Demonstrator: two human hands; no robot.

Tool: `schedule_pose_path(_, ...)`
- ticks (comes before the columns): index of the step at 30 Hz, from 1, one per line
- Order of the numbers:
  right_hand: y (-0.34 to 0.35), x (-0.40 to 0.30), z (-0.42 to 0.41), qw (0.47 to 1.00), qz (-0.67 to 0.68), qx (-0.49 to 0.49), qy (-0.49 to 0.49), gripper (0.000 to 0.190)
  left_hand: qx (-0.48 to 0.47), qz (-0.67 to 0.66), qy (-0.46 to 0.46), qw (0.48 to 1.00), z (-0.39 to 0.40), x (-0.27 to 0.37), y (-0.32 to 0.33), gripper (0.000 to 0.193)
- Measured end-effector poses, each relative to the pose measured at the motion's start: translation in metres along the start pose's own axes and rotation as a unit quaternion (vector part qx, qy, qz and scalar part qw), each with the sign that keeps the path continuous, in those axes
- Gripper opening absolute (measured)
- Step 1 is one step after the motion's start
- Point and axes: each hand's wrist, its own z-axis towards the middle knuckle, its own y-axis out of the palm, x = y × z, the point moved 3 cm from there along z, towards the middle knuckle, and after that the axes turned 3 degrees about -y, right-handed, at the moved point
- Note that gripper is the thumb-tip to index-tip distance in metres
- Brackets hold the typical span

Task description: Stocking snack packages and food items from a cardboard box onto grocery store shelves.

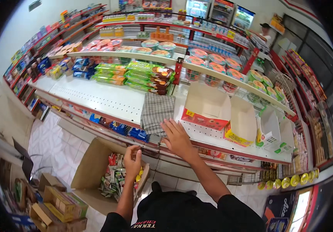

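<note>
A grey checked cloth [157, 111] lies on the white perforated shelf [97, 97] and hangs over its front edge. My right hand [176, 136] is spread at the cloth's lower right corner, fingertips on or just above it; it grips nothing. My left hand [133, 159] is held above an open cardboard box [92, 162] of small packets [115, 177], fingers curled loosely, nothing seen in it. Green packs of biscuits [139, 75] are stacked behind the cloth. Right of it stands an empty red and white display box [207, 107], beside a yellow one [240, 124].
White and green cartons [268, 127] stand farther right on the shelf. Tubs [208, 63] line the shelf behind a rail. Several opened cardboard boxes [59, 203] sit on the floor at lower left. Another person [265, 36] is at the far upper right.
</note>
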Motion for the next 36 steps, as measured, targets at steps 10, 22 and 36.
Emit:
schedule_pose_path(10, -0.013, -0.007, -0.018, 0.993, 0.074, 0.081, -0.035, 0.052, -0.143, -0.228, -0.174, 0.947, 0.03, -0.036, 0.033, 0.052)
schedule_pose_path(22, -0.007, -0.052, -0.07, 0.966, 0.234, -0.113, -0.007, 0.052, -0.077, -0.348, -0.338, 0.871, -0.006, -0.028, 0.035, 0.062)
schedule_pose_path(36, 0.012, -0.061, -0.093, 0.955, 0.246, 0.039, 0.163, 0.047, -0.266, -0.12, -0.229, 0.929, -0.024, 0.001, 0.028, 0.043)
